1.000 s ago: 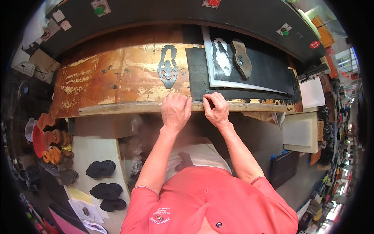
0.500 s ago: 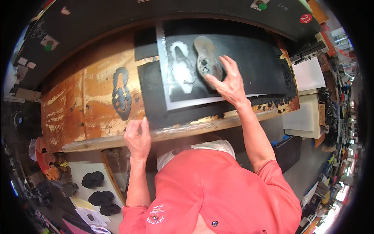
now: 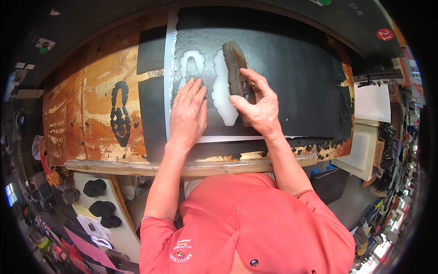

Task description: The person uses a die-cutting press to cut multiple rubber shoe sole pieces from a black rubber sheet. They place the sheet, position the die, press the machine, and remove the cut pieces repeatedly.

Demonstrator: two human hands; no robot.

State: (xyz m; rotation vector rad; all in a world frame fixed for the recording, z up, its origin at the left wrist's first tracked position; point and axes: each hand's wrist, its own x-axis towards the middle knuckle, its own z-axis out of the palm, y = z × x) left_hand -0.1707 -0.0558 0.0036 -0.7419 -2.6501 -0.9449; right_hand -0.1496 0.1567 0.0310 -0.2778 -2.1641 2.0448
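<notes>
My right hand (image 3: 262, 106) grips a sole-shaped cutting die (image 3: 235, 68), thumb on one side and fingers on the other. The die is tilted up on edge above a black sheet (image 3: 301, 82). Just left of it, a white sole-shaped opening (image 3: 222, 98) shows in the sheet. My left hand (image 3: 188, 114) lies flat, fingers stretched, over the lower part of a second sole-shaped opening (image 3: 185, 61). What lies beneath those fingers is hidden.
A black sole-shaped cutout (image 3: 121, 138) lies on the worn wooden board (image 3: 98, 132) at left. A dark machine beam with green buttons (image 3: 43, 50) spans the far side. Black pieces (image 3: 105, 213) rest on a side table at lower left.
My left hand has moved from the board's front edge onto the sheet. My right hand has closed on the die and tilted it up, uncovering the second opening. The view has shifted.
</notes>
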